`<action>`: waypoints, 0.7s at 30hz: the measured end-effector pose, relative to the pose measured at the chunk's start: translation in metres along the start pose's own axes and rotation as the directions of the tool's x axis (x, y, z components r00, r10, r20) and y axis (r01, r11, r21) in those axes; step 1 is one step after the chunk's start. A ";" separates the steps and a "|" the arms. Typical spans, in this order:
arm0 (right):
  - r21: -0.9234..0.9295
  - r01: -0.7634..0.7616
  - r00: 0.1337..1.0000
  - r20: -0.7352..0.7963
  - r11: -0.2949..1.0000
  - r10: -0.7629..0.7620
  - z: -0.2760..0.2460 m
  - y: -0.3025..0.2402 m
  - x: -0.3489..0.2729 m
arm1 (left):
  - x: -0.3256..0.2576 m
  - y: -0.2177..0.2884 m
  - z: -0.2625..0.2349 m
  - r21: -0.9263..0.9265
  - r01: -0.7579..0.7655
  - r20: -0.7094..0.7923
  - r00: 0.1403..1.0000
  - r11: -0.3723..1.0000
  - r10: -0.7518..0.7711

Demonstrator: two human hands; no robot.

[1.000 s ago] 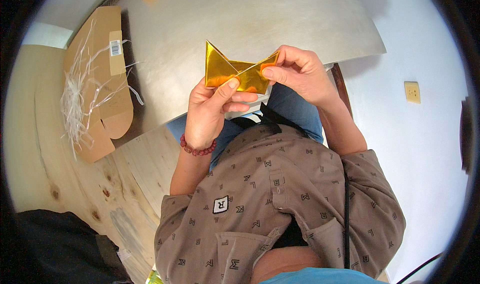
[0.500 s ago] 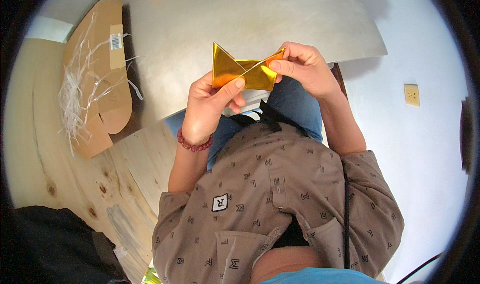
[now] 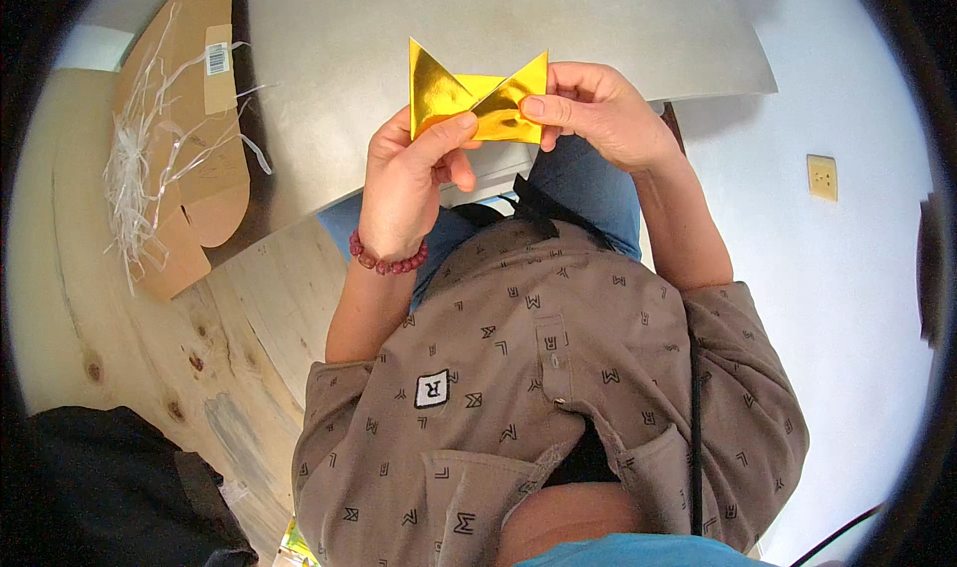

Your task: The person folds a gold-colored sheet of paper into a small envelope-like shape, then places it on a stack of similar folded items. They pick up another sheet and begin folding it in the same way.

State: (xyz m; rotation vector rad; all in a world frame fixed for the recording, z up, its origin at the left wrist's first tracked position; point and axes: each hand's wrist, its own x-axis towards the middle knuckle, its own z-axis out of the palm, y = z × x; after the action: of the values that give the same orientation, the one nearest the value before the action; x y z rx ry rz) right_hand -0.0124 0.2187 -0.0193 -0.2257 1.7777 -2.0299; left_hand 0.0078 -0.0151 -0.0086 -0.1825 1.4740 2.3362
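Observation:
Between my hands is a folded sheet of shiny gold paper (image 3: 439,90), held up near the front edge of the grey table. Two pointed corners stand up at its left and right, and their flaps meet in a V at the middle. My left hand (image 3: 414,163) pinches the lower left part, thumb on the front near the centre. My right hand (image 3: 598,113) grips the right side, its thumb pressed on the right flap and its fingers behind. The fingers behind the paper are partly hidden.
The grey table (image 3: 349,88) spreads out beyond my hands. At left lies an opened brown cardboard box (image 3: 214,193) with stringy clear plastic strips (image 3: 135,183) on it. Black cloth (image 3: 120,487) lies lower left. A wall with an outlet (image 3: 822,178) stands at right.
The gold paper and both hands have moved up and slightly left in the view. The right flap, tilted outward before, now lies flat and upright under my right thumb.

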 end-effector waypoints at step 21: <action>0.088 -0.145 0.977 0.171 0.986 0.128 -0.013 -0.006 0.001 | 0.003 -0.002 0.004 0.034 -0.037 -0.002 0.999 0.999 0.037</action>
State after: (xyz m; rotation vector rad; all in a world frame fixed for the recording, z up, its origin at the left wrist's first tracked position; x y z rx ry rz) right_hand -0.0201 0.2303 -0.0157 -0.2272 1.5441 -1.9372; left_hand 0.0061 -0.0105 -0.0095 -0.1508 1.5301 2.3385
